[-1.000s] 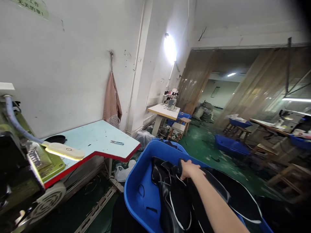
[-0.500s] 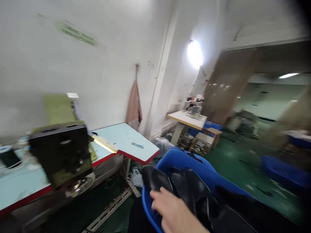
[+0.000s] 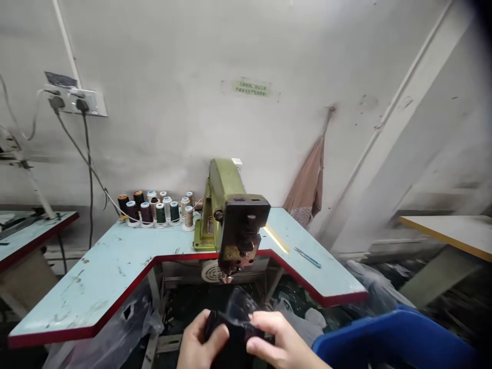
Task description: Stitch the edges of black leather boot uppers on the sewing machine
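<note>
Low in the centre I hold a piece of black leather-like material between both hands. My left hand pinches its left edge with the thumb in front. On the other side, my right hand grips the right edge between thumb and fingers. Its upper part is shiny, and its lower part runs out of the frame. Just beyond and above the piece is the dark head of a green sewing machine, apart from my hands.
A pale blue table with a red edge surrounds the machine. Several thread spools stand on its left, and thread snips lie on its right. A blue tub is at lower right. Plastic bags lie beneath the table.
The view has swung left from the blue tub to the sewing machine. Earlier one hand was over black pieces in the tub; now both hands hold a black piece before the machine.
</note>
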`<state>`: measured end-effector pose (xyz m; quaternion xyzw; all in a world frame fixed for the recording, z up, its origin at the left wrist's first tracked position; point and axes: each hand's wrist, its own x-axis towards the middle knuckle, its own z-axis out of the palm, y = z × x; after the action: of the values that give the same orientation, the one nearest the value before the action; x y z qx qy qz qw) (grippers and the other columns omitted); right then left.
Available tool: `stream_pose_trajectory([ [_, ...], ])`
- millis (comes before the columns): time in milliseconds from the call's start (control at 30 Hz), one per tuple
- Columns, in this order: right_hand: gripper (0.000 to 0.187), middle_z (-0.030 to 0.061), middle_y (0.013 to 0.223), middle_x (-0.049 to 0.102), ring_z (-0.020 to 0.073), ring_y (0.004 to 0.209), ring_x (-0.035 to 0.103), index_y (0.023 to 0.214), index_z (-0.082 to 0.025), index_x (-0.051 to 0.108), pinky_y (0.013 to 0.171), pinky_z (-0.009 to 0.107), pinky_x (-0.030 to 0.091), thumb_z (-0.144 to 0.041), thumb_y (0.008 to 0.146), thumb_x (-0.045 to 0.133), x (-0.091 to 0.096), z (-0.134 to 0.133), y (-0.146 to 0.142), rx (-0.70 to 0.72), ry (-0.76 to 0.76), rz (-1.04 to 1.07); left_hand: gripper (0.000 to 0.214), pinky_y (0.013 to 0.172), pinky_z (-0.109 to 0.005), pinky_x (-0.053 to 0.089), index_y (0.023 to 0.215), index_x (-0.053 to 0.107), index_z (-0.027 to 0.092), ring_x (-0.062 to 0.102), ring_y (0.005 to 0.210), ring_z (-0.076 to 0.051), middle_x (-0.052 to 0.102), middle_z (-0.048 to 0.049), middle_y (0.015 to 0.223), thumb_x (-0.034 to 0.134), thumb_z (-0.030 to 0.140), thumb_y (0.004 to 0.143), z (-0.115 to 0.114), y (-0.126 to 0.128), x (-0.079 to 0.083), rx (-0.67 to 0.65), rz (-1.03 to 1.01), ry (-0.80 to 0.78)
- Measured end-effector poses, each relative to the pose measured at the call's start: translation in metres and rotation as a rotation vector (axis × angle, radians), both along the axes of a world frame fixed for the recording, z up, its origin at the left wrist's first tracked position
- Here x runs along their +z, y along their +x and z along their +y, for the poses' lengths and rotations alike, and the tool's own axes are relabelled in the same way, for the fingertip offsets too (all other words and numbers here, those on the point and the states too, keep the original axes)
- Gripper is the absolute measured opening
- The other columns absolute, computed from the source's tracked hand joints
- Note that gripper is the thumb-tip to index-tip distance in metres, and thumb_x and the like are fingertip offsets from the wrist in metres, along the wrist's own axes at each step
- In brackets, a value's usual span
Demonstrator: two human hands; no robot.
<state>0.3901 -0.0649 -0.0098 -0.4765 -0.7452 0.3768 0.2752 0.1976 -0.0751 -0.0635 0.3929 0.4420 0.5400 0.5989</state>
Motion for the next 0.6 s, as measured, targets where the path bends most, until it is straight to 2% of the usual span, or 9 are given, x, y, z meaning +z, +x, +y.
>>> stream_pose_trajectory([
  [33,0.024,0.0053,0.079,0.069,0.0228,0.079,0.063,0.077,-0.019,0.071,0.075,0.031,0.052,-0.043,0.078,0.066,-0.003,0.005,0.001,-0.026,-0.032,0.054,0.051,0.059,-0.026,0.044,0.067,0.065,0.017,0.055,0.062,-0.017,0.06,-0.0015,0.062,0.075,0.066,0.058,0.004,0.002,0.002,0.05,-0.001,-0.02],
  [100,0.029,0.0042,0.077,0.065,0.0215,0.077,0.06,0.076,-0.018,0.067,0.072,0.03,0.049,-0.047,0.078,0.064,-0.008,0.017,0.006,-0.074,-0.065,0.161,0.049,0.061,-0.026,0.045,0.066,0.066,0.016,0.056,0.066,-0.018,0.06,-0.0024,0.065,0.072,0.064,0.065,0.013,0.005,0.008,0.128,0.024,0.004],
  [233,0.029,0.0018,0.078,0.057,0.0188,0.076,0.054,0.076,-0.018,0.062,0.071,0.028,0.045,-0.047,0.078,0.066,0.0,0.04,0.022,-0.116,-0.029,0.26,0.041,0.066,-0.026,0.045,0.076,0.072,0.016,0.056,0.071,-0.019,0.063,-0.0037,0.072,0.071,0.057,0.07,0.024,0.011,0.024,0.117,0.139,0.138],
  [300,0.029,0.0011,0.077,0.055,0.0181,0.075,0.053,0.073,-0.018,0.06,0.069,0.028,0.044,-0.046,0.076,0.069,0.008,0.049,0.027,-0.115,-0.034,0.272,0.04,0.063,-0.025,0.043,0.072,0.07,0.016,0.055,0.067,-0.017,0.063,-0.0027,0.067,0.071,0.057,0.07,0.027,0.017,0.031,0.127,0.18,0.148],
  [400,0.032,0.001,0.073,0.055,0.0175,0.071,0.052,0.069,-0.018,0.057,0.066,0.028,0.043,-0.046,0.073,0.071,0.016,0.059,0.03,-0.086,-0.054,0.279,0.043,0.056,-0.023,0.039,0.06,0.062,0.017,0.047,0.058,-0.014,0.055,0.0009,0.057,0.072,0.058,0.068,0.031,0.026,0.038,0.234,0.222,0.136],
  [600,0.032,-0.0001,0.069,0.053,0.0164,0.069,0.049,0.064,-0.018,0.052,0.064,0.028,0.04,-0.043,0.073,0.07,0.022,0.07,0.026,-0.076,-0.025,0.267,0.045,0.055,-0.023,0.038,0.057,0.056,0.018,0.043,0.057,-0.013,0.05,0.0027,0.055,0.072,0.059,0.068,0.038,0.031,0.041,0.308,0.269,0.104],
])
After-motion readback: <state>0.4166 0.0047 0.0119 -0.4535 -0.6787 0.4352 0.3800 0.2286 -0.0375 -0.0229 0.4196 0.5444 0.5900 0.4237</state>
